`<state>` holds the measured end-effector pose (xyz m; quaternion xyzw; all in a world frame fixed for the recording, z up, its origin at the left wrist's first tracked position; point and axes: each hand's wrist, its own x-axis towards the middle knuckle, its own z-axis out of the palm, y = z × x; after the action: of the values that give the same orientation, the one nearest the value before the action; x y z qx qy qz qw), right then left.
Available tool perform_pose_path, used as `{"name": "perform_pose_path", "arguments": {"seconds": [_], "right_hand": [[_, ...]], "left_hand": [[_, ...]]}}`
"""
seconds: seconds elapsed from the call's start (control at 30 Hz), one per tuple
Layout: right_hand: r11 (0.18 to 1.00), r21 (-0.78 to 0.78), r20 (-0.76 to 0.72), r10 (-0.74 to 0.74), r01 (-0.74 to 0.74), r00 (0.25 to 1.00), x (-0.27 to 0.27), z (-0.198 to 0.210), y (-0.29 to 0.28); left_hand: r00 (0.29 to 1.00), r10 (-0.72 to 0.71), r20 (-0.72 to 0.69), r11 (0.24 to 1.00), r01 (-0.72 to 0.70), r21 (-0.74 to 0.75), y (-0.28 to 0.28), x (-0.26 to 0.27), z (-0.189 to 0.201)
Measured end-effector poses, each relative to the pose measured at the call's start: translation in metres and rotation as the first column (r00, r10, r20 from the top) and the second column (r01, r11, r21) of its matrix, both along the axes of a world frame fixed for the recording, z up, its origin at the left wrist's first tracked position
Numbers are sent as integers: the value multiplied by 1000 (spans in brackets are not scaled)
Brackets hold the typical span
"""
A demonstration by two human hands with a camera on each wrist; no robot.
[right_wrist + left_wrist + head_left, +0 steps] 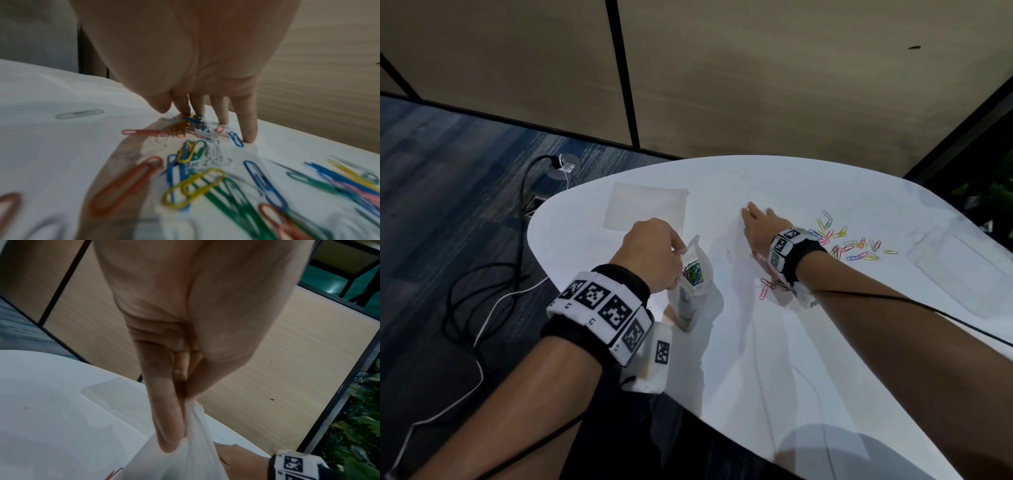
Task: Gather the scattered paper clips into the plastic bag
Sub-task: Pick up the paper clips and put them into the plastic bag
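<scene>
A thin clear plastic bag (697,291) hangs upright just above the white table (756,359), with several coloured paper clips (693,274) inside. My left hand (676,251) pinches the bag's top edge; the left wrist view shows thumb and fingers (164,418) closed on the bunched plastic bag (193,451). My right hand (758,224) lies flat on the table, fingers straight. In the right wrist view its fingertips (249,136) touch the table around a small heap of clips (193,126). More scattered clips (852,245) lie right of that wrist, and pink ones (765,289) under it.
A flat empty clear bag (647,207) lies at the table's far left. Another clear sleeve (959,274) lies at the right. One white clip (729,256) sits between the hands. Cables (482,291) trail on the blue carpet, left of the table's curved edge.
</scene>
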<state>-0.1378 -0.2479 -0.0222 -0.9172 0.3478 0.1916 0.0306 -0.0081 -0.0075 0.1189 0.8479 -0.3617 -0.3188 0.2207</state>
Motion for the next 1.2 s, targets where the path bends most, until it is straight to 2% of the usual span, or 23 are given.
{"name": "perform_pose_path", "arguments": {"seconds": [0.17, 0.3, 0.4, 0.47, 0.5, 0.53, 0.57, 0.6, 0.63, 0.67, 0.7, 0.73, 0.77, 0.83, 0.97, 1.07, 1.17, 1.2], "right_hand": [[999, -34, 37, -8, 9, 999, -17, 1, 20], [995, -99, -14, 7, -8, 1000, -23, 8, 36], [991, -93, 35, -95, 98, 995, -28, 20, 34], [968, -12, 121, -248, 251, 961, -37, 26, 25], [939, 55, 189, -343, 339, 920, -43, 28, 20], [891, 157, 277, -454, 426, 847, -49, 31, 16], [805, 314, 354, -591, 504, 724, -55, 35, 15], [685, 506, 401, -725, 524, 560, -61, 41, 17], [565, 679, 403, -821, 468, 404, -65, 50, 23], [446, 823, 362, -889, 351, 281, -67, 61, 31], [348, 913, 302, -928, 212, 219, -68, 74, 42], [274, 957, 248, -944, 97, 219, -67, 86, 54], [220, 975, 209, -946, 15, 249, -64, 97, 66], [134, 988, 152, -939, -79, 309, -57, 113, 90], [93, 992, 117, -931, -85, 346, -37, 116, 124], [130, 991, 135, -923, -39, 359, -25, 109, 134], [262, 965, 243, -894, 0, 376, -21, 103, 141], [350, 937, 316, -856, 10, 410, -20, 103, 143]], "left_hand": [[1000, -22, 13, 1000, 21, 8, 0, -2, 2], [999, -36, 10, 999, 36, 14, -2, -6, 4], [999, -46, -8, 999, 46, 20, -4, -8, 5], [999, -45, -18, 999, 46, 21, -6, -9, 6], [999, -43, -24, 999, 44, 20, -7, -10, 6], [999, -43, -29, 999, 44, 19, -8, -11, 6], [998, -47, -31, 999, 48, 19, -9, -12, 6], [998, -54, -27, 998, 55, 20, -9, -13, 7], [998, -62, -18, 998, 62, 21, -10, -15, 8], [998, -68, -9, 997, 68, 19, -11, -17, 9], [997, -71, -4, 997, 71, 17, -12, -18, 9], [997, -72, -4, 997, 72, 15, -12, -20, 10], [997, -73, -7, 997, 73, 17, -13, -21, 10], [997, -75, -4, 997, 75, 20, -14, -22, 11], [997, -77, 12, 997, 77, 8, -16, -25, 10], [997, -79, 18, 997, 79, 6, -15, -25, 11], [997, -78, 10, 997, 78, 1, -14, -23, 10], [997, -74, 8, 997, 74, -2, -14, -22, 10]]}}
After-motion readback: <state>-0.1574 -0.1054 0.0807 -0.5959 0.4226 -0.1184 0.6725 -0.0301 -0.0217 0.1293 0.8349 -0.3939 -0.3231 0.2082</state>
